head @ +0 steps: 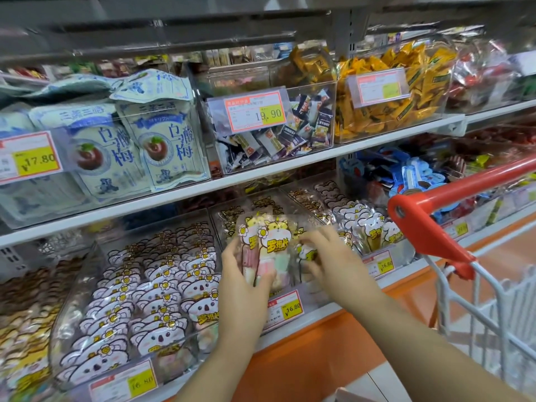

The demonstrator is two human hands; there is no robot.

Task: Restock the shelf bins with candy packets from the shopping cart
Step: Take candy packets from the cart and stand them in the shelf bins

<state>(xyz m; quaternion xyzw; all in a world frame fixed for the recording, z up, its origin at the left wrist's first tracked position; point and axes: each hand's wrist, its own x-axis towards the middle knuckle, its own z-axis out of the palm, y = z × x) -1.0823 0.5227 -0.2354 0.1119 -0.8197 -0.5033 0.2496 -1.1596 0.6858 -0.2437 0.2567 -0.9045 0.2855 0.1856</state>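
Observation:
Both my hands hold a small stack of candy packets (272, 245) with yellow cat faces and pastel sweets inside. My left hand (243, 274) grips the stack's left side from below. My right hand (324, 253) pinches its right edge. The packets hover over the front of a clear middle bin (307, 288) on the lower shelf, which shows few packets at its front. The shopping cart (464, 271) with a red handle stands at the right; its contents are out of sight.
A clear bin (72, 338) full of koala-face packets sits left of my hands, and another bin (374, 230) of white-face packets sits to the right. Yellow price tags (285, 307) line the shelf edge. The upper shelf (261, 172) carries bins of plum bags and wrapped sweets.

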